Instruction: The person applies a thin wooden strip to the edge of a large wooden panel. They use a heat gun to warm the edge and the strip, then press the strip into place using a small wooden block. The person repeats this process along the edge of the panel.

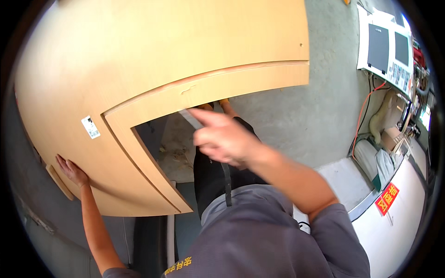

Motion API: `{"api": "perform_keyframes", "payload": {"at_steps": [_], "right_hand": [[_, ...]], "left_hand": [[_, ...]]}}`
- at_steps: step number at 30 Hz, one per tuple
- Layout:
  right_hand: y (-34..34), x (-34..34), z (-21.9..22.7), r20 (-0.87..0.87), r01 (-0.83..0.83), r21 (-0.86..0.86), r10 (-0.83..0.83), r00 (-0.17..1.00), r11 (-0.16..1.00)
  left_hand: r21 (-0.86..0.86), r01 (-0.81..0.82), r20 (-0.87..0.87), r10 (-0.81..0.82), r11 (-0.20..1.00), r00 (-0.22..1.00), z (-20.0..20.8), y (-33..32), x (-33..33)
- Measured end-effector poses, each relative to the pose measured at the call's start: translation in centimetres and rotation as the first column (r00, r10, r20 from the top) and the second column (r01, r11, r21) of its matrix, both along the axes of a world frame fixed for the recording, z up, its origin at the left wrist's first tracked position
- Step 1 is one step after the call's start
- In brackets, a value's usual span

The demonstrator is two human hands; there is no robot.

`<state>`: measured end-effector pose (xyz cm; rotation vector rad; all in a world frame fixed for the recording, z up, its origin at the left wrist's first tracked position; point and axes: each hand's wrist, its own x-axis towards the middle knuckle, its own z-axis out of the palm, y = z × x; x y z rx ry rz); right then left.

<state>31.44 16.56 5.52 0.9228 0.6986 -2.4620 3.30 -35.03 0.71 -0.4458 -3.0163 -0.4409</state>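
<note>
A large light wood panel [153, 51] with a cut-out corner and a long groove parallel to its edges spans the upper left. My left hand [72, 170] lies flat on the panel near its left edge, fingers stretched out. My right hand [225, 139], smeared by motion, grips a flat grey strip-like tool [191, 118]. The index finger points along it, and its far end is at the panel's inner edge; whether it touches I cannot tell. A small curled mark or shaving [188, 90] shows on the border strip just beyond. A white label [91, 127] is stuck on the panel.
At the upper right stands a white machine with dark panels [384, 44], an orange cable [363, 116] running down from it. A white surface with a red sign [387, 199] is at the lower right. Grey floor [278, 125] lies beyond my legs.
</note>
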Motion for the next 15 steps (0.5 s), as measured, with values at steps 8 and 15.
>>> {"api": "perform_keyframes", "payload": {"at_steps": [8, 15], "right_hand": [[30.0, 25.2, 1.5, 0.293, 0.522, 0.447, -0.671, 0.681, 0.726], [20.0, 29.0, -1.8, 0.368, 0.461, 0.606, -0.741, 0.561, 0.649]], "left_hand": [[-0.077, 0.002, 0.104, 0.007, 0.997, 0.995, -0.4, 4.7, 2.3], [-0.196, 0.67, 0.152, -0.653, 0.716, 0.742, 2.0, 34.9, 13.5]]}}
